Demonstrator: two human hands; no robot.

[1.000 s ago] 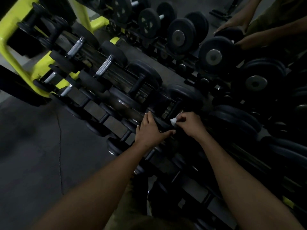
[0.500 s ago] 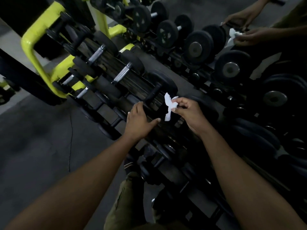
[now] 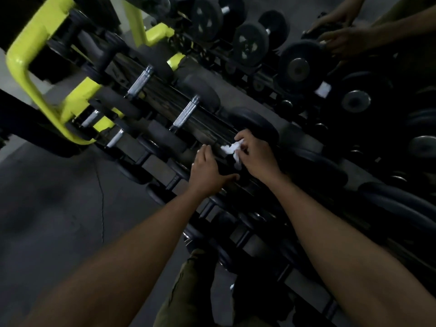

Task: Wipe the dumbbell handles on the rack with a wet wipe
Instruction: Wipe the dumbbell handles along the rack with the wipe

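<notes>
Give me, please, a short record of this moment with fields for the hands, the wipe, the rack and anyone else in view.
left hand: rests on the dark dumbbells, fingers spread, holds nothing
right hand: pinches the wipe
wipe: white, crumpled, at a dark handle on the rack
rack: yellow frame, black dumbbells in rows
chrome handles: bare, up and left of the hands
other person: two hands on a dumbbell, top right
</notes>
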